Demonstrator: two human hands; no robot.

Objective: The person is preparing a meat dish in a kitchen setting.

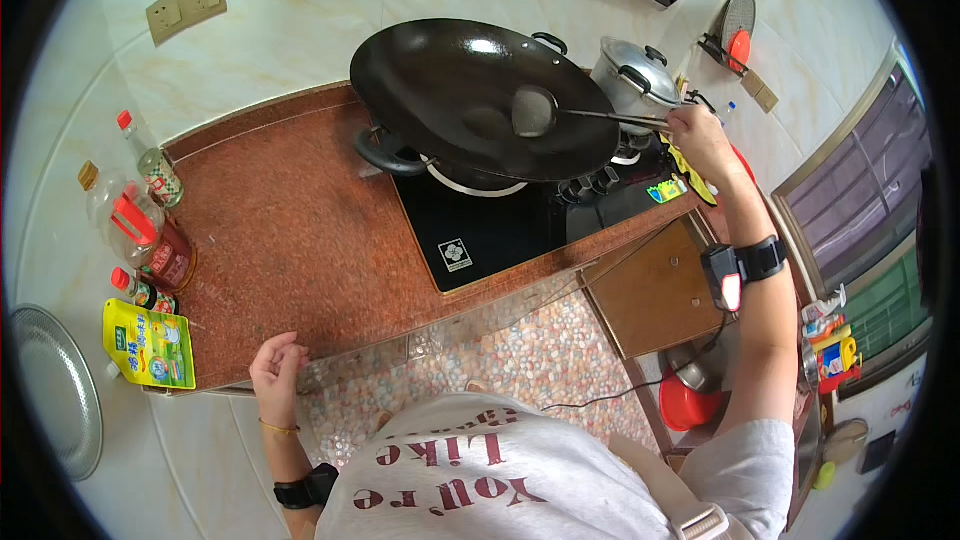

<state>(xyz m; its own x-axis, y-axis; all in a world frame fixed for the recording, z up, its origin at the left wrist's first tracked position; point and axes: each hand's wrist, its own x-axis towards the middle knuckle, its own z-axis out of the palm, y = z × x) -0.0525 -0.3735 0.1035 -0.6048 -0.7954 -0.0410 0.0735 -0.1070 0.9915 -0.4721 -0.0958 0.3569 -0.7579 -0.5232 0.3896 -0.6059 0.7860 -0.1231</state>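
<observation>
My right hand (701, 139) grips the handle end of a metal wok spatula (534, 112). The broad head of the spatula lies against the inside of a large dark wok (442, 105). Tilted towards me, the wok sits over the left burner of a black glass gas hob (502, 232). A little dark liquid or sheen shows at its bottom; which of the two I cannot tell. My left hand (277, 375) holds nothing, its fingers loosely curled, near the front left edge of the red-brown countertop (292, 240).
A lidded aluminium pot (637, 75) stands right of the wok. Along the left wall are a large oil bottle (161, 247), a glass bottle (157, 165), a small sauce bottle (142, 292) and a yellow seasoning pouch (154, 345). An open cabinet holds a red basin (686, 405).
</observation>
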